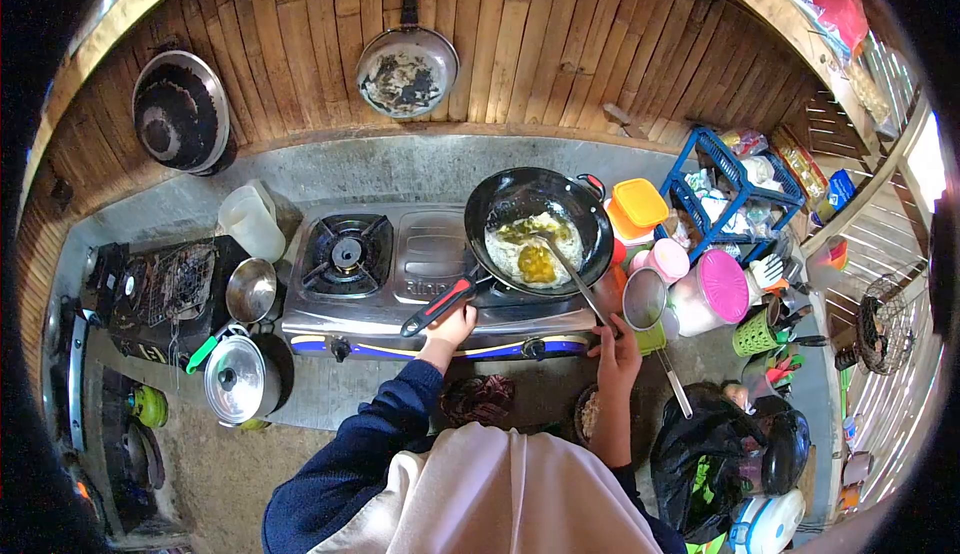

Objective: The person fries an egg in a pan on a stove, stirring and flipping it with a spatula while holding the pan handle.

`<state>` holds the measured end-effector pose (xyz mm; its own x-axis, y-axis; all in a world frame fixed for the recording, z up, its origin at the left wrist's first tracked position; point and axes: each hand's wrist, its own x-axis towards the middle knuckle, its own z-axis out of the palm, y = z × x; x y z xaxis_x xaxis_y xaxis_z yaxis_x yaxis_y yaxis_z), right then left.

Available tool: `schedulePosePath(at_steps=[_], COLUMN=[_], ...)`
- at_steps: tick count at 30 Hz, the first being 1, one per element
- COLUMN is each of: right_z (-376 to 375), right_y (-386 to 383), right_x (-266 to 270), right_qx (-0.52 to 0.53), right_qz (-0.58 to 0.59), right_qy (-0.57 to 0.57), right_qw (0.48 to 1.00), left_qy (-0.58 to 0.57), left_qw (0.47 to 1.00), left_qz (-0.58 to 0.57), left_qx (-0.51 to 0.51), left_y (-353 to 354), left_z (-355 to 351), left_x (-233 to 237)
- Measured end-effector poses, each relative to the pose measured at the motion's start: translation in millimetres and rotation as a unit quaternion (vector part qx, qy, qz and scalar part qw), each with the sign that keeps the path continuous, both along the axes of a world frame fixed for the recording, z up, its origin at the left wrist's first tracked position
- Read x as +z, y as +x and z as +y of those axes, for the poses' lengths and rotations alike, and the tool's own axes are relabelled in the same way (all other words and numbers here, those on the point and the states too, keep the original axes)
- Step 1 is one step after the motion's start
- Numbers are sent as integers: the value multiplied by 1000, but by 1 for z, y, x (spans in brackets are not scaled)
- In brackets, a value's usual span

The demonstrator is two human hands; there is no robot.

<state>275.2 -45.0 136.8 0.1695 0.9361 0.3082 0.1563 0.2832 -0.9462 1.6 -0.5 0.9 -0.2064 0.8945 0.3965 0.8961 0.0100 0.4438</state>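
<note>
A black wok (481, 222) sits on the right burner of the stove, with a frying egg (540, 239), white and yellow, in shiny oil. The wok's black-and-red handle (436, 306) points toward the lower left. My left hand (452, 328) is closed around that handle, its fingers partly hidden beneath it. In my right hand (616, 351), to the right of the stove front, is the end of a metal spatula (582, 284). The spatula's head lies at the egg and is partly covered by it.
The two-burner stove (430, 249) has a bare left burner (346, 252). Left of it stand a lidded pot (240, 379) and a small pot (252, 289). On the right are a strainer (645, 299), a pink-lidded container (722, 284) and a blue rack (735, 179). Pans hang on the wall.
</note>
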Motion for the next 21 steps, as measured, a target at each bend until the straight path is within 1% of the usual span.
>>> schedulePosePath(at_steps=[2, 4, 6, 7, 10, 12, 14, 16, 18, 21], right_z=[-5, -10, -18, -20, -26, -28, -27, -28, -27, -21], right_y=[7, 9, 12, 13, 20, 26, 28, 25, 23, 20], right_x=[5, 11, 22, 26, 31, 30, 28, 29, 28, 21], right_qx=[-21, -37, -66, -70, -94, -99, -100, -106, -111, -105], right_qz=[30, 29, 45, 57, 62, 39, 22, 12, 2, 30], right_qy=[-8, 12, 25, 47, 62, 76, 104, 99, 93, 80], right_qw=[999, 999, 996, 995, 992, 991, 989, 989, 989, 991], left_qy=[5, 10, -35, -35, -25, 23, 19, 14, -17, -7], left_qw=[1000, 1000, 999, 999, 1000, 1000, 1000, 1000, 1000, 1000], left_qz=[-1, -3, -12, -13, -6, 5, 3, 2, 8, 8], left_qx=[-1, -2, 2, 2, 3, 4, 5, 5, 5, 11], left_y=[0, 0, -1, -1, -1, -1, -1, -1, -1, 0], left_z=[0, 0, 0, 0, 1, 2, 2, 2, 1, 2], left_x=[-1, 0, 0, -1, -4, -7, -9, -6, -3, -5])
